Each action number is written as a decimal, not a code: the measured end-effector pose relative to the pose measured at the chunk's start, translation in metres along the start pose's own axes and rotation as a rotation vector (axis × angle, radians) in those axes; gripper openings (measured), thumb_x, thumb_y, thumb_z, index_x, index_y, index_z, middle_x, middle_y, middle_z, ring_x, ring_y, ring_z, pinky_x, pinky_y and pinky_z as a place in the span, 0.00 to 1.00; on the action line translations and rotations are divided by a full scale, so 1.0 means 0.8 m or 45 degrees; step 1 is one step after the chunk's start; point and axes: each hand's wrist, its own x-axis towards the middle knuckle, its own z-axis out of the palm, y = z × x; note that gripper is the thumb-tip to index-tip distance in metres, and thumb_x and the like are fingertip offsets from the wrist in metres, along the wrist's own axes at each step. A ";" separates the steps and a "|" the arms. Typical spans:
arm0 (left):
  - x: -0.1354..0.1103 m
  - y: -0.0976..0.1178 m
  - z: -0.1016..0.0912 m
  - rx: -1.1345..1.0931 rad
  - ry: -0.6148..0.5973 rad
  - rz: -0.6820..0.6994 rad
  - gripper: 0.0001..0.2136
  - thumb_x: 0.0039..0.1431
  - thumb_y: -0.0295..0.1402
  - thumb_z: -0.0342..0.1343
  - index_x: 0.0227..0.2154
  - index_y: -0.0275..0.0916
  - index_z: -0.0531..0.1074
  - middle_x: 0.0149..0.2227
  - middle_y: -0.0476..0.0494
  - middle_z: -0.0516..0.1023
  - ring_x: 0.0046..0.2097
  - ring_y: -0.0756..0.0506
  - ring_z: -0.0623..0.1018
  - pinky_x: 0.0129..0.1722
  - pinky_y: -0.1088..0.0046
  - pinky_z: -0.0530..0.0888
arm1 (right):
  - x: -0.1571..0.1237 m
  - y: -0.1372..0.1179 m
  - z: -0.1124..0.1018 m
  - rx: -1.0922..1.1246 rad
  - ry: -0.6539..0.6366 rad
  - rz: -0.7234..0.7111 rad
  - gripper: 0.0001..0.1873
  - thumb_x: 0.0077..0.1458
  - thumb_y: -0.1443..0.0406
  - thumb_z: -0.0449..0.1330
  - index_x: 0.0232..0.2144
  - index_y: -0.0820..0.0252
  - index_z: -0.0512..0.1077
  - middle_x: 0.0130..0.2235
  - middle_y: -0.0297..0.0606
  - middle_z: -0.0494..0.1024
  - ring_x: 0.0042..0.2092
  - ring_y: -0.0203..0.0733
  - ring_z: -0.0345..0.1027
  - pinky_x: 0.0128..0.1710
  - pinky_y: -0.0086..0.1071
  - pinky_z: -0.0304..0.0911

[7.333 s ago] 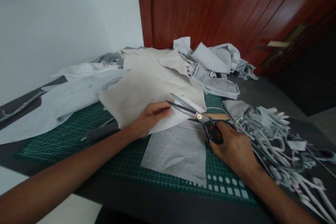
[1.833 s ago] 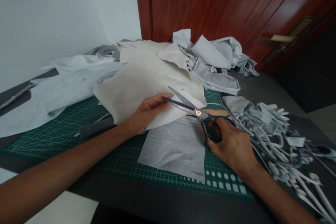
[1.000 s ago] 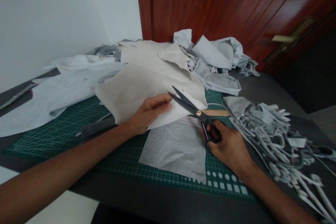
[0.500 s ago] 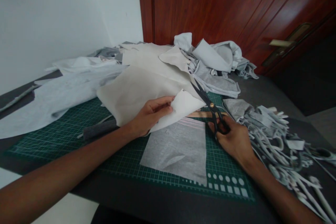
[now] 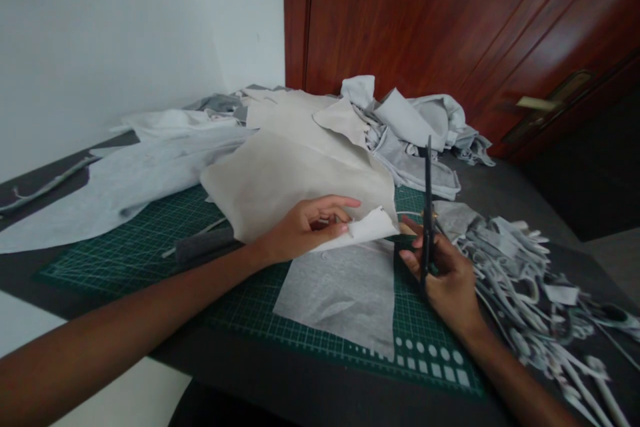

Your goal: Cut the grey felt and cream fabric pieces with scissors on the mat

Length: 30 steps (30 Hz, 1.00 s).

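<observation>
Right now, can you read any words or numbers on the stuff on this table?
No words, brand or numbers can be read.
The mat has only grid lines, plus dots and squares near its edge; any tiny numbers there are too small to read.
The scissors show no readable label.

Left hand (image 5: 305,230) on a cream fabric flap (image 5: 370,228), right hand (image 5: 445,280) around upright black scissors (image 5: 428,213), over a green cutting mat (image 5: 125,260)
</observation>
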 end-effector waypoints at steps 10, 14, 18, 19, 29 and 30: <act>-0.005 -0.008 0.008 0.215 -0.184 0.122 0.17 0.64 0.33 0.55 0.55 0.37 0.71 0.37 0.45 0.77 0.32 0.51 0.73 0.30 0.76 0.68 | 0.006 -0.002 0.019 0.171 -0.118 0.201 0.16 0.52 0.53 0.67 0.34 0.57 0.71 0.33 0.35 0.75 0.35 0.41 0.71 0.37 0.34 0.69; -0.008 -0.011 0.003 0.444 -0.271 0.207 0.23 0.61 0.30 0.56 0.59 0.39 0.68 0.40 0.44 0.78 0.33 0.49 0.74 0.31 0.73 0.69 | 0.011 0.001 0.018 0.231 -0.021 0.187 0.17 0.51 0.52 0.67 0.31 0.56 0.67 0.33 0.34 0.72 0.36 0.40 0.68 0.38 0.33 0.66; -0.009 -0.009 -0.002 0.807 -0.297 0.345 0.22 0.56 0.24 0.55 0.55 0.39 0.71 0.49 0.39 0.78 0.46 0.42 0.77 0.47 0.65 0.70 | 0.014 0.003 0.016 0.292 0.009 0.216 0.18 0.51 0.53 0.67 0.31 0.56 0.65 0.32 0.32 0.70 0.34 0.38 0.65 0.37 0.32 0.64; -0.009 -0.008 -0.005 0.876 -0.312 0.379 0.21 0.56 0.23 0.53 0.53 0.38 0.73 0.48 0.39 0.78 0.47 0.41 0.76 0.49 0.64 0.69 | 0.015 0.003 0.016 0.310 0.026 0.228 0.18 0.51 0.53 0.67 0.31 0.56 0.64 0.32 0.32 0.70 0.34 0.37 0.64 0.37 0.32 0.64; -0.003 0.015 -0.056 1.217 -0.416 0.297 0.09 0.52 0.23 0.51 0.29 0.41 0.76 0.29 0.48 0.77 0.35 0.45 0.73 0.43 0.67 0.65 | 0.036 0.037 0.006 0.499 0.325 0.267 0.22 0.48 0.51 0.68 0.33 0.55 0.62 0.29 0.27 0.65 0.31 0.34 0.59 0.34 0.31 0.59; -0.004 0.015 -0.062 1.243 -0.401 0.274 0.11 0.52 0.23 0.50 0.29 0.41 0.76 0.28 0.48 0.77 0.34 0.45 0.73 0.43 0.67 0.64 | 0.038 0.041 0.004 0.524 0.341 0.270 0.22 0.48 0.51 0.68 0.33 0.55 0.62 0.29 0.27 0.64 0.31 0.34 0.58 0.34 0.30 0.58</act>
